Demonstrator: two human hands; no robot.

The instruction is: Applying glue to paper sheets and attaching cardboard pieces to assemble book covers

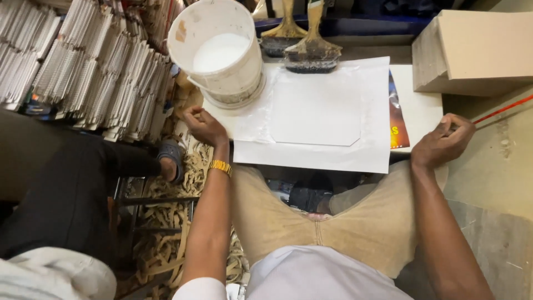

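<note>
A white sheet of paper (pixel 333 147) lies on a small work board (pixel 425 108) in front of me, with a smaller cut-corner white card (pixel 315 108) glued on its middle. My left hand (pixel 204 125) rests at the sheet's left edge, fingers curled, holding nothing I can see. My right hand (pixel 444 140) sits at the board's right edge, fingers pinched together; whether it grips anything is unclear. A white bucket of white glue (pixel 217 51) stands at the board's far left corner. Two worn glue brushes (pixel 311 51) lie behind the sheet.
Stacks of spiral-bound pads (pixel 83 66) fill the left. A cardboard box (pixel 477 50) stands at the far right. Paper offcuts (pixel 166 233) litter the floor. Another person's dark-trousered leg and sandalled foot (pixel 170 161) reach in from the left. A coloured printed sheet (pixel 397 119) shows under the white paper.
</note>
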